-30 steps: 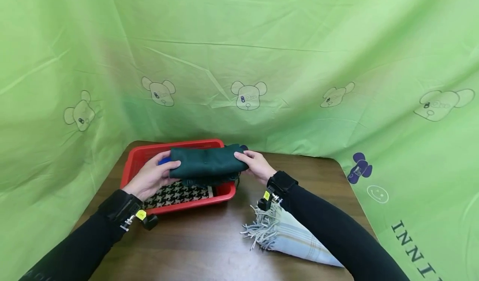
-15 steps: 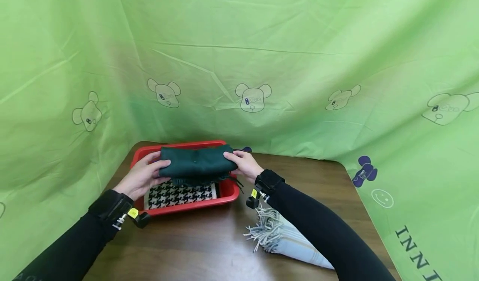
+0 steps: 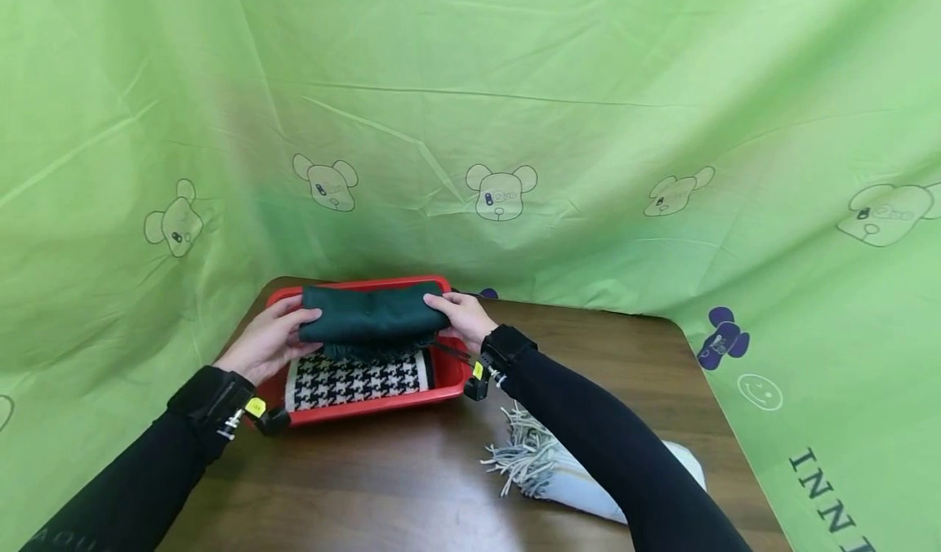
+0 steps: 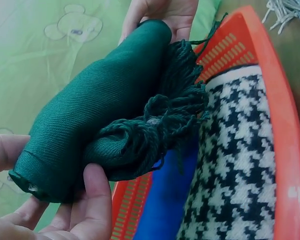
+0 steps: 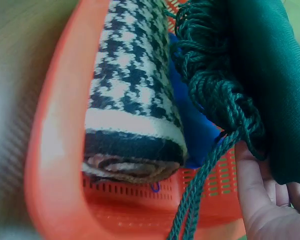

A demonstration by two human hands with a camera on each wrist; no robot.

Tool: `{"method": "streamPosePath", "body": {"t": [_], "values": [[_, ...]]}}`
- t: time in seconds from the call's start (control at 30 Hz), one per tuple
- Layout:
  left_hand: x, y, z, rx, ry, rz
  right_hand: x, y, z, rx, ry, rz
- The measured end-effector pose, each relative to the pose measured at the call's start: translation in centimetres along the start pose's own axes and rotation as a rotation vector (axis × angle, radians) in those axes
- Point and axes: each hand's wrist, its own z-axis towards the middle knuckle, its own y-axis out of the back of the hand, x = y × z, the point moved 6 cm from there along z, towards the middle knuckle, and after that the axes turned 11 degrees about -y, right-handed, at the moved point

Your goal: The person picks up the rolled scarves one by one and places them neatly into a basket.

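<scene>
Gripping the green roll (image 3: 373, 313) by both ends, with left hand (image 3: 266, 346) and right hand (image 3: 465, 320), over the far part of the red basket (image 3: 367, 406), beyond the houndstooth roll (image 3: 360, 380). Probably best to hold both ends level, tuck in the dangling fringe (image 5: 217, 90), lower gently onto the blue item (image 4: 170, 190) and release evenly.

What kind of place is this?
Likely a makeshift indoor filming setup, though the wider room is out of view: a cartoon-print green cloth hangs behind and beside a wood-look table, and the person wears a small camera on each wrist.
</scene>
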Motion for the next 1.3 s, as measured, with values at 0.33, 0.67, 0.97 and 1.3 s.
{"method": "streamPosePath", "body": {"t": [0.33,0.67,0.97,1.3], "values": [[0.0,1.5,0.4,-0.022,0.022,0.034,-0.2,-1.3,0.9,-0.013,-0.011,-0.002],[0.4,2.4,1.3,-0.069,0.054,0.053,0.2,-2.2,1.9,-0.021,-0.003,-0.043],[1.5,3.5,2.3,-0.136,0.075,0.068,0.1,-2.9,2.4,-0.02,-0.015,-0.105],[2.0,4.0,3.4,-0.165,0.086,0.103,0.5,-3.2,3.0,-0.013,-0.038,-0.108]]}}
